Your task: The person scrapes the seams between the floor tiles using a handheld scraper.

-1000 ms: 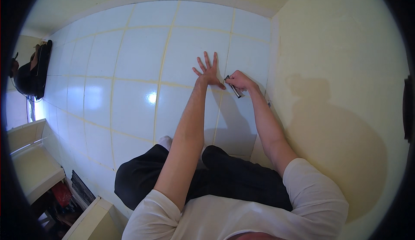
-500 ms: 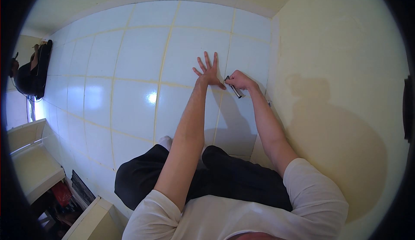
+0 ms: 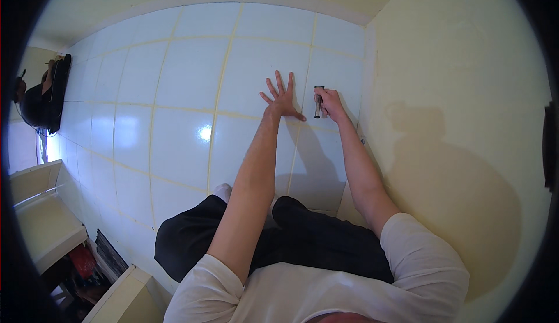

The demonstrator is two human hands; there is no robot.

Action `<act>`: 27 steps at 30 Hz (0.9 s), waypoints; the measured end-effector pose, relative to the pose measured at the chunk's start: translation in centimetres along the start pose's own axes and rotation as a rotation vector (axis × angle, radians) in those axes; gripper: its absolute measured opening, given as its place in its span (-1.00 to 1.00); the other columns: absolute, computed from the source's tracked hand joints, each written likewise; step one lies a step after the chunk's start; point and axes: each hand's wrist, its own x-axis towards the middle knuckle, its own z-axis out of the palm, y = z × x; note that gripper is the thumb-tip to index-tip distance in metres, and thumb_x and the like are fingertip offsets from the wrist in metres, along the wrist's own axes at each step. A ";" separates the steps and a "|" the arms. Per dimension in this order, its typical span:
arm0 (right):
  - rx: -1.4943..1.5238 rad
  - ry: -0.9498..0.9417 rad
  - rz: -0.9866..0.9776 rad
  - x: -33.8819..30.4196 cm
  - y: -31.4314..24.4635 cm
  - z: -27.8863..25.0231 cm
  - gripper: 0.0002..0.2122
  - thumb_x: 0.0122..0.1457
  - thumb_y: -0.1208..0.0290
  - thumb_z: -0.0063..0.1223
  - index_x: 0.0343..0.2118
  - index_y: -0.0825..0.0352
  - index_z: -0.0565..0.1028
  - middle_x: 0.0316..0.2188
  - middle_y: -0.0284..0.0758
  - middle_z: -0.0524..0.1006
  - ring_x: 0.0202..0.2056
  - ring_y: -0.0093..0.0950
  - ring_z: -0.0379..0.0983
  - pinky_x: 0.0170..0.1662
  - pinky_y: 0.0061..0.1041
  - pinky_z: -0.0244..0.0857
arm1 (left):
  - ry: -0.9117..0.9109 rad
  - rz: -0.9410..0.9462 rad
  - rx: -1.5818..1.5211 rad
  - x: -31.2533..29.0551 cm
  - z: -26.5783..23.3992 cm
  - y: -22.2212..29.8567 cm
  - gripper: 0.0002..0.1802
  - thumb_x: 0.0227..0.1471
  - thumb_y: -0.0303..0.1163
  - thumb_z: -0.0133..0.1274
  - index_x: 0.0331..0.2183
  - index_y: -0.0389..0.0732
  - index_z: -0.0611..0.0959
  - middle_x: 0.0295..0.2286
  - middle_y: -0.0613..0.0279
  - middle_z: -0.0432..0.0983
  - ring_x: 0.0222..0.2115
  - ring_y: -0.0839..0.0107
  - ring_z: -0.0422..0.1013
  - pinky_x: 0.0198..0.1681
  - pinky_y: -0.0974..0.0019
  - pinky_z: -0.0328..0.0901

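Observation:
My left hand (image 3: 283, 102) is pressed on the pale tiled floor (image 3: 262, 58) with its fingers spread and nothing in it. Just to its right, my right hand (image 3: 332, 103) is closed around a small T-shaped scraper (image 3: 318, 109). The scraper has a dark flat head, which points away from me, and a shiny metallic handle that comes toward me below my fingers. Whether its head touches the tile cannot be told. Yellowish grout lines run between the tiles, one of them between my two hands.
A cream wall (image 3: 454, 148) rises close on my right and carries my shadow. My knees in black trousers (image 3: 332, 235) are folded on the floor. At far left stands a black object (image 3: 43, 102); nearer, a cream cabinet (image 3: 49, 224) holds dark and red items.
My right hand has moved a little away from me with the scraper, whose handle has turned from slanting to nearly straight toward me. My left hand has stayed in place.

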 end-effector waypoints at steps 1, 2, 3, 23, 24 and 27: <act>-0.003 -0.016 -0.012 0.0 -0.2 0.7 -0.66 0.20 0.19 0.08 -0.63 0.32 0.48 -0.79 -0.46 0.32 -0.85 -0.64 0.14 -0.80 -0.57 -0.03 | 0.000 -0.005 0.016 -0.3 -0.4 -0.5 0.32 -0.08 0.20 0.20 0.32 0.29 -0.44 0.28 0.02 -0.88 0.24 -0.33 -0.86 0.12 -0.68 -0.51; -0.002 -0.019 -0.014 0.0 -0.4 0.9 -0.66 0.20 0.19 0.08 -0.63 0.32 0.48 -0.79 -0.46 0.32 -0.85 -0.64 0.14 -0.80 -0.57 -0.03 | -0.001 -0.006 0.023 -0.3 -0.4 -0.8 0.28 -0.04 0.19 0.17 0.32 0.30 -0.44 0.28 0.02 -0.88 0.24 -0.33 -0.86 0.12 -0.68 -0.51; -0.043 -0.025 -0.014 0.0 -0.4 0.8 -0.64 0.21 0.18 0.08 -0.64 0.32 0.47 -0.79 -0.46 0.32 -0.85 -0.63 0.14 -0.81 -0.56 -0.03 | -0.006 0.000 0.028 0.0 -0.3 -0.7 0.25 -0.01 0.17 0.15 0.32 0.30 -0.44 0.28 0.03 -0.88 0.24 -0.33 -0.86 0.12 -0.68 -0.51; -0.681 -0.413 0.287 -0.9 -7.5 1.9 -0.52 0.34 -0.02 -0.16 -0.66 0.18 0.26 -0.76 -0.41 0.33 -0.75 -0.47 0.39 -0.67 -0.39 0.28 | 0.270 0.313 -0.904 -1.6 2.2 -14.5 -0.04 -0.19 -0.23 0.36 0.23 0.00 0.26 0.23 0.04 0.14 0.26 0.01 0.08 0.31 -0.07 -0.11; -0.884 -0.386 0.284 -1.4 -8.0 1.5 -0.52 0.34 -0.01 -0.16 -0.65 0.23 0.31 -0.76 -0.39 0.34 -0.74 -0.46 0.41 -0.65 -0.37 0.29 | 0.355 0.323 -0.911 -2.0 3.1 -13.3 -0.02 -0.20 -0.22 0.37 0.23 -0.02 0.26 0.22 0.03 0.15 0.26 0.00 0.07 0.30 -0.02 -0.07; -1.237 -0.436 0.272 -2.7 -8.2 0.9 -0.50 0.33 -0.02 -0.15 -0.58 0.35 0.41 -0.75 -0.34 0.37 -0.71 -0.43 0.44 -0.61 -0.35 0.32 | 0.485 0.220 -0.491 -3.4 3.7 -9.7 0.12 -0.29 -0.23 0.40 0.28 0.05 0.16 0.31 -0.01 -0.08 0.34 0.01 -0.16 0.34 -0.14 -0.23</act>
